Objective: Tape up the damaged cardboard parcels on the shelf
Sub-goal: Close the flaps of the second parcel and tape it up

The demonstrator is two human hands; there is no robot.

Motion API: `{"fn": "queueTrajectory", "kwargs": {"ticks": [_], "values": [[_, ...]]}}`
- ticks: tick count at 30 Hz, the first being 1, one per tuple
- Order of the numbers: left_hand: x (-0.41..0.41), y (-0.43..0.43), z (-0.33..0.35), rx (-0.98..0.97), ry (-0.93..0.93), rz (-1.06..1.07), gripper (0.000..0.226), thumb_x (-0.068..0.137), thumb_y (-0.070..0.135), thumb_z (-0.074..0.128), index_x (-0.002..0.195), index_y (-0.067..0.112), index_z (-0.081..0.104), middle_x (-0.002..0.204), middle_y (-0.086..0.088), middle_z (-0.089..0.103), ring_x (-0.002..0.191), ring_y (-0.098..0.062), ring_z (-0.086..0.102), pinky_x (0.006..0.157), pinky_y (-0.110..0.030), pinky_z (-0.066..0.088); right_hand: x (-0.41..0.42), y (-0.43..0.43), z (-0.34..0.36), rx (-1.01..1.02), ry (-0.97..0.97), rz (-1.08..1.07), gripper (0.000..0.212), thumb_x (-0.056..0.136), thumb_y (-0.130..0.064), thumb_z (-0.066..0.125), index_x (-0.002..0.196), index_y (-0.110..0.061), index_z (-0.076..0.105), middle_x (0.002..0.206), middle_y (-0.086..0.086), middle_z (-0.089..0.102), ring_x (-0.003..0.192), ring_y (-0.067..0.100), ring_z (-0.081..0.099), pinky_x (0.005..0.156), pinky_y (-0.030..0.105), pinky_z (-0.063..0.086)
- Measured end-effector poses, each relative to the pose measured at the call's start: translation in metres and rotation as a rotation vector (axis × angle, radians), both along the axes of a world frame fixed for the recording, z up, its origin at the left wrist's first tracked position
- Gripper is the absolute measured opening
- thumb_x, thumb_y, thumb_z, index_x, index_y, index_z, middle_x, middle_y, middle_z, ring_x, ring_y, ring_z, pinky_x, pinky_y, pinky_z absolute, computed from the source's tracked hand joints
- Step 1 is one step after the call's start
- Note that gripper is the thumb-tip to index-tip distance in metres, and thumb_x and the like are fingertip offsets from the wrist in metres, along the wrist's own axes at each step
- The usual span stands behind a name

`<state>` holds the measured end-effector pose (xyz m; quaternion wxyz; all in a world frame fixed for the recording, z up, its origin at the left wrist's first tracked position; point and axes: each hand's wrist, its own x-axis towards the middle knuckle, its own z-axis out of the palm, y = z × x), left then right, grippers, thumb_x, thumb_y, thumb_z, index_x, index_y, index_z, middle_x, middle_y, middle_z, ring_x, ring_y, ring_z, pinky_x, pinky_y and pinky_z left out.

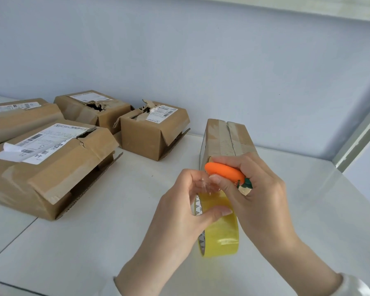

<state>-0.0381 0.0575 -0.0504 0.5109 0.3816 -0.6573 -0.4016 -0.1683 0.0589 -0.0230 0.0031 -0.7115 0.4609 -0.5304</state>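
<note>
My left hand (179, 210) grips a roll of clear yellowish tape (220, 229) above the white shelf (94, 242), thumb on its outer face. Its fingers pinch the loose tape end (207, 184) at the top of the roll. My right hand (256, 189) holds an orange carrot-shaped cutter (224, 173) against that tape end. Just behind my hands lies a long narrow parcel (226, 137) with tape along its top seam. To the left stand torn parcels: a small one with a ripped top (154, 133), another with a hole (92, 107) and a large one with open flaps (49, 165).
A further parcel (17, 116) lies at the far left edge. A pale wall (179, 50) closes the shelf at the back, and a white upright frame (359, 137) bounds it on the right. The shelf's front edge runs along the bottom left.
</note>
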Motion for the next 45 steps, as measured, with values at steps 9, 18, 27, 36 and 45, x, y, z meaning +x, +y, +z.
{"fn": "queueTrajectory", "kwargs": {"ticks": [9,18,27,36,45], "values": [[0.034,-0.006,0.004,-0.023,0.078,0.146,0.094,0.05,0.044,0.084,0.123,0.058,0.027,0.124,0.017,0.046,0.102,0.001,0.06,0.088,-0.012,0.046,0.026,-0.004,0.016,0.243,-0.171,0.107,0.017,0.08,-0.031,0.069,0.088,-0.042,0.058,0.082,-0.029,0.063,0.078,-0.007,0.057,0.068,0.005,0.041],[0.081,-0.002,-0.001,0.21,0.148,0.217,0.039,0.07,0.05,0.053,0.077,0.013,0.062,0.059,0.015,0.057,0.055,0.001,0.049,0.052,-0.009,0.034,0.087,-0.042,0.012,0.732,-0.381,0.101,0.021,0.088,-0.039,0.058,0.086,-0.021,0.069,0.075,-0.008,0.061,0.065,0.002,0.05,0.053,0.007,0.036],[0.1,-0.021,-0.018,0.224,0.021,0.424,0.036,0.072,0.056,0.048,0.091,0.026,0.054,0.092,0.011,0.059,0.081,0.005,0.055,0.062,-0.005,0.037,0.101,-0.047,0.001,0.874,-0.285,0.002,0.055,0.095,-0.051,0.032,0.113,-0.01,0.062,0.113,0.003,0.064,0.097,0.017,0.057,0.079,0.024,0.041],[0.076,-0.018,0.0,-0.444,-0.314,0.595,0.043,0.091,0.043,0.046,0.124,0.016,0.053,0.134,-0.004,0.046,0.124,0.0,0.039,0.098,0.0,0.019,-0.025,0.001,0.01,0.191,-0.227,-0.278,0.016,0.079,-0.063,0.057,0.082,-0.047,0.062,0.095,-0.026,0.06,0.091,0.003,0.055,0.067,0.009,0.04],[-0.031,-0.084,0.009,-0.127,-0.288,-0.021,0.038,0.081,0.051,0.053,0.118,0.056,0.044,0.158,0.006,0.013,0.145,-0.001,0.005,0.106,-0.011,0.012,-0.058,-0.051,-0.009,0.455,-0.147,-0.065,0.048,0.069,-0.053,0.059,0.117,-0.046,0.055,0.147,-0.019,0.029,0.125,-0.009,0.034,0.098,0.008,0.035]]}}
